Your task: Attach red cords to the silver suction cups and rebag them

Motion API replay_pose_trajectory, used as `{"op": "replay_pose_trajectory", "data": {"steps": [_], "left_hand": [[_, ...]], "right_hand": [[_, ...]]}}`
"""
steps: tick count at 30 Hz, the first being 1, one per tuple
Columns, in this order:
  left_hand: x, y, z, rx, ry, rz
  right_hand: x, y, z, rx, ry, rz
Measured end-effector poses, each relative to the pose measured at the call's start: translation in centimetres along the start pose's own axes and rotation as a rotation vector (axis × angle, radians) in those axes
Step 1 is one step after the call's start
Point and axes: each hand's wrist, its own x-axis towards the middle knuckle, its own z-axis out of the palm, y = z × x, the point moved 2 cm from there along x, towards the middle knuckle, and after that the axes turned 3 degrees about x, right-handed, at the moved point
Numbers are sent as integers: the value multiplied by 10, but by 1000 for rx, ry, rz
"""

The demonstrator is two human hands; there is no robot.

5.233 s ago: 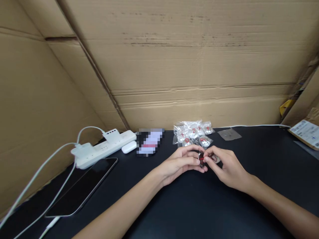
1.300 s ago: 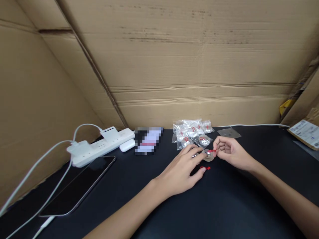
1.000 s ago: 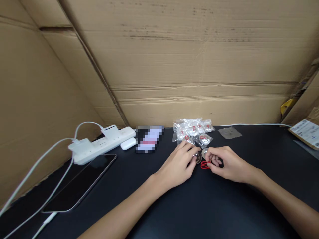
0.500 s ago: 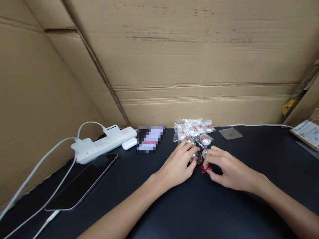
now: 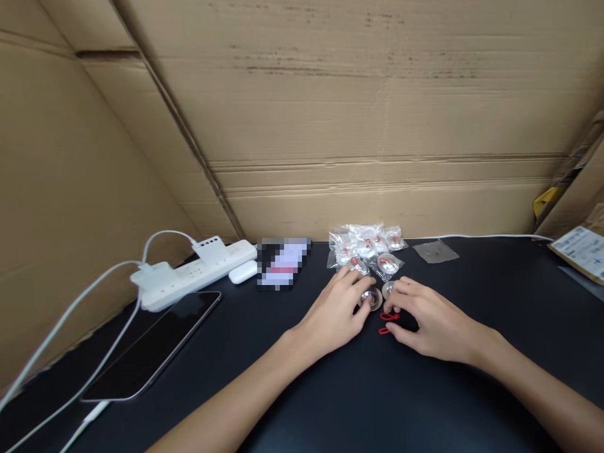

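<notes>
My left hand (image 5: 336,309) rests on the black tabletop (image 5: 330,402), its fingertips closed on a small round metal disc (image 5: 372,298). My right hand (image 5: 422,316) lies just to the right with its fingers curled. Its thumb and forefinger pinch a thin red string (image 5: 386,322) that lies on the table. A second disc (image 5: 387,289) shows partly behind the right fingers. The two hands almost touch.
Several small clear bags (image 5: 368,248) with discs and red strings are piled behind the hands, an empty bag (image 5: 434,251) to their right. At left are a white power strip (image 5: 198,274), an earbud case (image 5: 243,272) and a dark tablet (image 5: 151,346). Cardboard walls (image 5: 358,126) enclose the table.
My right hand came down from holding the string up at the disc and now pinches it low on the table. My left hand shifted slightly onto the left disc.
</notes>
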Motion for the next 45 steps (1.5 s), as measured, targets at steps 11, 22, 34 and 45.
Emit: {"op": "replay_pose_trajectory", "data": {"steps": [11,22,34,45], "left_hand": [[2,-6,1,-211,-25,-131],[5,-13,3,-498,40,-319],[7,-4,3,-1039,30,-506],[6,19,-5,-1341,-8,-512]], "right_hand": [[0,3,2,50,-25,59],[0,-4,1,67,-24,36],[5,7,-1,360,163,158],[5,10,-5,304,396,80]]}}
